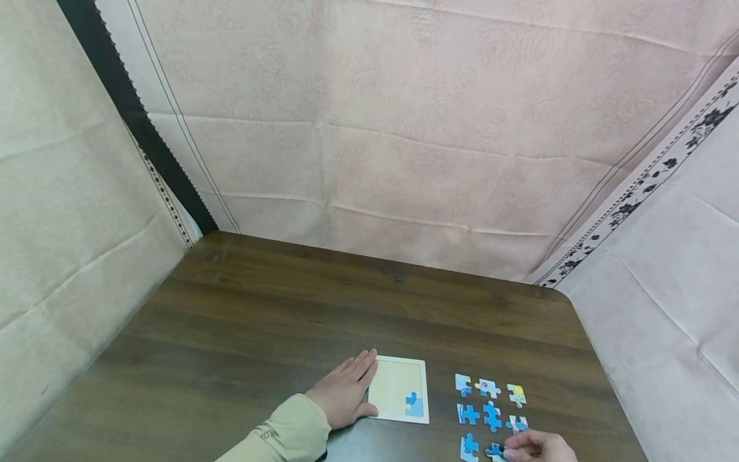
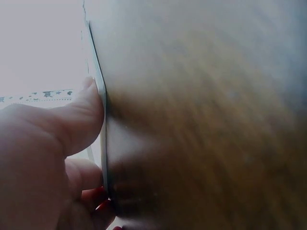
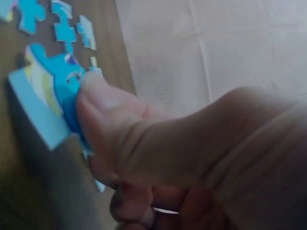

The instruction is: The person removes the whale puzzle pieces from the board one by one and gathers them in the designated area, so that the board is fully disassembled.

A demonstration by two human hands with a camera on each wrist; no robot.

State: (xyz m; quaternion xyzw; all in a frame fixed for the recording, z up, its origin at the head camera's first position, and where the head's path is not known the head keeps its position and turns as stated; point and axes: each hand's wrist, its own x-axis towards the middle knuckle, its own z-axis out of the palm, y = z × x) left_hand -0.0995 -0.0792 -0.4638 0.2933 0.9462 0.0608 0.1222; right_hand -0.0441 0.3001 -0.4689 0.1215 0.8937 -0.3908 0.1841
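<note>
A square puzzle tray (image 1: 395, 385) with a pale cream inside and white border lies on the table, one blue puzzle piece (image 1: 414, 408) in its lower right corner. Along the tray's left edge rests my left hand (image 1: 345, 393), its fingers straight and the thumb at the lower edge. The left wrist view shows the thumb (image 2: 86, 115) against the thin side of the tray. My right hand (image 1: 539, 446) pinches a puzzle piece (image 3: 41, 96), blue with a yellow and white band, between thumb and fingers. In the right wrist view the piece is tilted, its far end hidden by the thumb.
Several loose puzzle pieces (image 1: 492, 416) lie in rough rows right of the tray, mostly blue, one with yellow (image 1: 516, 394). The brown wooden table (image 1: 260, 333) ends at a cloth wall (image 1: 404, 160) behind, with more cloth on both sides.
</note>
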